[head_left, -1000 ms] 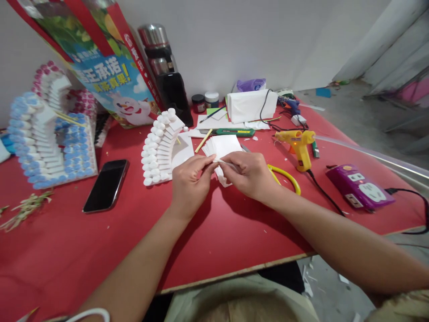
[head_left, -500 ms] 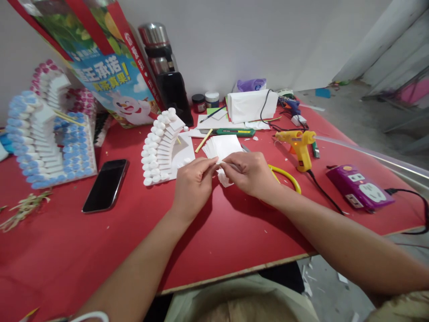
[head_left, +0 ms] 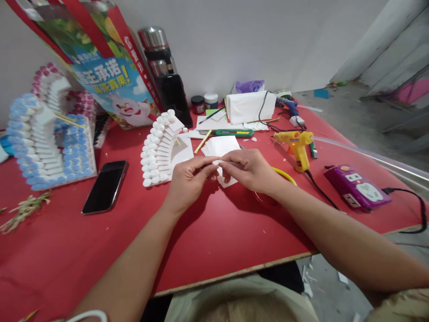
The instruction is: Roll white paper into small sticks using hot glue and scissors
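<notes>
My left hand [head_left: 187, 181] and my right hand [head_left: 250, 169] meet over the red table [head_left: 214, 237], both pinching a small white foam piece [head_left: 217, 163] between their fingertips. Just behind them lies a fanned stack of white foam sheets [head_left: 223, 145]. A white curved staircase model with round foam beads [head_left: 161, 147] stands a little to the left of my left hand.
A black phone [head_left: 105, 185] lies at left, near a blue-beaded staircase model [head_left: 47, 143]. A yellow glue gun [head_left: 296, 143] and a purple power strip [head_left: 357, 190] sit at right. Thermos, tissue pack, jars and a printed bag stand along the wall.
Both hands stayed together on the small foam piece, shifting it slightly; my right fingers have slid a bit left over it. Nothing else on the table moved.
</notes>
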A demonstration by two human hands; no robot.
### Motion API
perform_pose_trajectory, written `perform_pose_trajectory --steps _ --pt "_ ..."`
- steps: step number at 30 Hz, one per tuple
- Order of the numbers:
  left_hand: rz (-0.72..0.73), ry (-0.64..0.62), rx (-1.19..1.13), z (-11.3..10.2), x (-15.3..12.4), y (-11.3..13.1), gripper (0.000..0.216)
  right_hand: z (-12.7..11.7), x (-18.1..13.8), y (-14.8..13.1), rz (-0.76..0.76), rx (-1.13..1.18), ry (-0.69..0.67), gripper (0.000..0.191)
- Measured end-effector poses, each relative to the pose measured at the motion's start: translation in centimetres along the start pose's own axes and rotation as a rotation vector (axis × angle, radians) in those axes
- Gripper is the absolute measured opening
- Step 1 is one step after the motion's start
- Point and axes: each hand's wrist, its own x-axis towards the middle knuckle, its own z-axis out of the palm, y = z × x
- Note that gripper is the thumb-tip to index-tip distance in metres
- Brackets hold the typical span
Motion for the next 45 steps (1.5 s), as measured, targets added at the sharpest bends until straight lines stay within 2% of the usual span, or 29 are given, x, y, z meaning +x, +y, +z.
perform_pose_trajectory --steps 4,9,15,20,28,31,36,41,43,45 --pt "0.076 0.055 0.117 0.5 -0.2 0.5 0.018 0.4 0.0 0.0 0.025 -0.101 0.07 0.032" --pt "0.008 0.125 0.075 1.2 -0.4 0.6 0.014 0.9 -0.3 0.1 -0.068 -0.314 0.19 0.031" --pt "-0.063 0.184 -0.043 1.8 -0.7 0.2 0.017 1.2 -0.6 -0.1 -0.131 -0.464 0.069 0.022" --pt "-0.076 0.141 -0.073 0.9 -0.4 0.1 0.016 0.6 -0.5 0.1 -0.231 -0.435 0.029 0.017" --pt "-0.101 0.03 -0.164 -0.2 0.0 0.2 0.02 -0.1 -0.2 0.1 -0.305 -0.324 0.002 0.015" --pt "-0.122 0.024 -0.161 -0.1 0.0 0.2 0.022 0.1 -0.2 0.2 -0.288 -0.332 -0.007 0.018" --pt "-0.118 0.103 -0.16 0.6 -0.2 0.4 0.016 0.6 -0.3 0.3 -0.168 -0.373 0.035 0.025" --pt "-0.113 0.176 -0.187 1.4 -0.5 0.5 0.011 0.9 -0.5 0.1 -0.145 -0.424 0.027 0.02" --pt "-0.1 0.19 -0.168 1.4 -0.5 0.4 0.012 0.8 -0.4 -0.1 -0.091 -0.315 0.014 0.022" --pt "-0.072 0.183 -0.142 1.2 -0.3 0.4 0.012 0.5 -0.1 -0.4 0.047 -0.027 -0.02 0.028"
